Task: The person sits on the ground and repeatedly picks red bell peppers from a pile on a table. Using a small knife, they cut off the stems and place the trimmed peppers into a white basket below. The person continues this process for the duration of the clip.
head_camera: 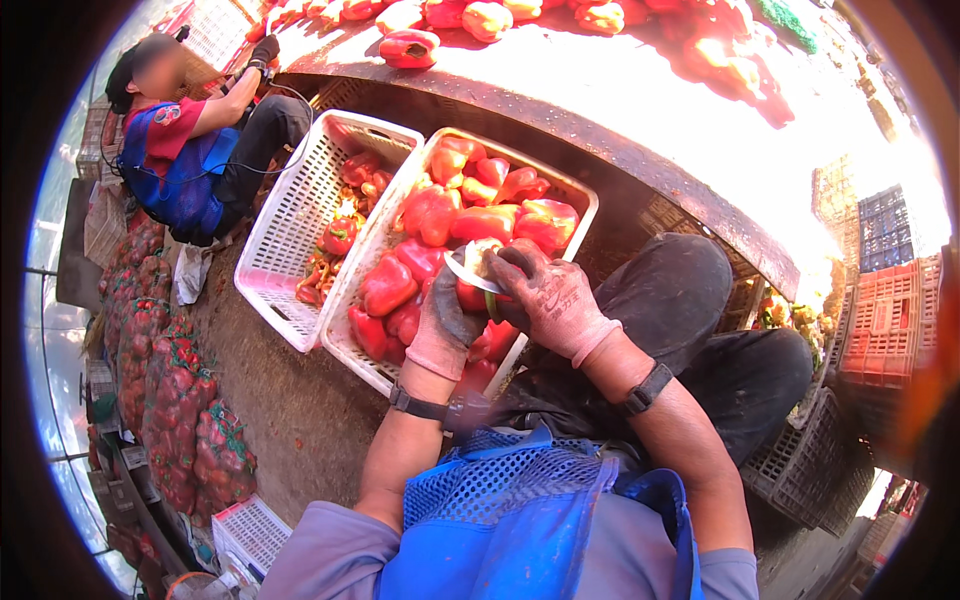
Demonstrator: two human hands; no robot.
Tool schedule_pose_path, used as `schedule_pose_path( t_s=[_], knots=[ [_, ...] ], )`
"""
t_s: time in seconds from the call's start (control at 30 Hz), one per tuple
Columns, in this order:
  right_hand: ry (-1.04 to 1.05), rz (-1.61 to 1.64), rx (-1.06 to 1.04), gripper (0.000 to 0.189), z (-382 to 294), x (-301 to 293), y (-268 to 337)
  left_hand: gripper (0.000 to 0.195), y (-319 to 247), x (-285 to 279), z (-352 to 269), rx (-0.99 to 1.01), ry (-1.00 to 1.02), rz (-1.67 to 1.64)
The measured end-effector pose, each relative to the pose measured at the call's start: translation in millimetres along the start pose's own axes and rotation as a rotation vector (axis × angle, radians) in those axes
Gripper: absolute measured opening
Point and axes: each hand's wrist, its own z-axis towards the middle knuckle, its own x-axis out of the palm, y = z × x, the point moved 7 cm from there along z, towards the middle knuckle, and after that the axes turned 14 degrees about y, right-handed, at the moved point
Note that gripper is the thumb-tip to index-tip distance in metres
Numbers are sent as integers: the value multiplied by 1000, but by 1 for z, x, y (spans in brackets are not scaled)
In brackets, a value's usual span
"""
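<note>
My left hand (448,319), in a grey-coated pink glove, is closed around a red bell pepper (471,298), mostly hidden by fingers. A green stem (491,306) shows between the hands. A curved metal blade (469,274) lies across the pepper, reaching from my right hand (551,296) towards the left thumb. Its handle is hidden, apparently inside the right hand, which wears a matching glove. A pale piece (480,256), perhaps pepper core, sits just above the blade at the right fingertips. Both hands are over a white plastic crate (585,217) filled with red bell peppers (431,214).
Left of it, a second white crate (281,259) holds pepper scraps (330,259). Beyond runs a sunlit table (525,75) with peppers. A co-worker (180,142) sits at far left. Filled mesh sacks (176,420) line the floor; stacked crates (877,322) stand right.
</note>
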Motion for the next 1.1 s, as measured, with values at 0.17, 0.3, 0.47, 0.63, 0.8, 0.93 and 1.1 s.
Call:
schedule_pose_path(
  t_s=[0.17, 0.3, 0.47, 0.63, 0.8, 0.93, 1.1],
  knots=[
    [23, -185, -53, 44, -5, 4, 6, 34, 4, 5, 5, 50, 179, 447],
    [47, -111, -7, 45, -5, 4, 1, 31, 1, 19, 0, 107, 168, 637],
    [32, 19, 73, 49, -8, 5, -11, 39, -11, 28, -7, 96, -94, 672],
    [-21, 263, 236, 39, -9, 6, -33, 55, -23, 60, -24, 278, -26, 1546],
    [-128, 595, 370, 23, -15, 0, -50, 45, -38, 64, -35, 572, 24, 1746],
    [-214, 848, 451, 17, -27, -7, -58, 39, -64, 39, -60, 328, -203, 1605],
    [-234, 963, 468, 17, -38, -11, -60, 54, -104, 1, -122, 227, -539, 1314]
  ],
)
